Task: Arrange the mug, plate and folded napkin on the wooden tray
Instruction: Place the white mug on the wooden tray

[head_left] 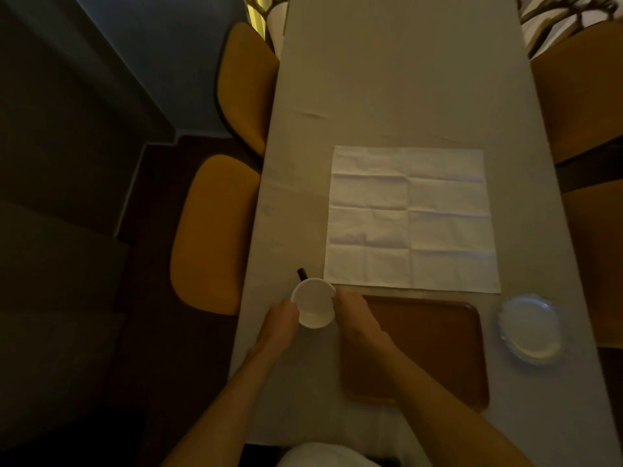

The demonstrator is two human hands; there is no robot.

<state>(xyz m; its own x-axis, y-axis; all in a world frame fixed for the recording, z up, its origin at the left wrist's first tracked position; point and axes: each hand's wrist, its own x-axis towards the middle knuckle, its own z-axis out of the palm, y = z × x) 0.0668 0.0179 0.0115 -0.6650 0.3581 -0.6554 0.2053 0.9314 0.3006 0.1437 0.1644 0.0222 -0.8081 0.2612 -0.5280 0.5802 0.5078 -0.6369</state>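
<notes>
A white mug (pixel 313 303) with a dark handle stands near the table's left edge, just left of the wooden tray (pixel 435 345). My left hand (pixel 279 326) presses its left side and my right hand (pixel 354 318) its right side, so both hold it. The tray lies bare in front of me. A white napkin (pixel 411 217) is spread out flat and unfolded beyond the tray. A clear glass plate (pixel 529 328) sits right of the tray.
The long table (pixel 387 96) wears a pale cloth. Two mustard chairs (pixel 215 230) stand along its left side and brown chairs (pixel 580 96) along its right. Dark floor lies to the left.
</notes>
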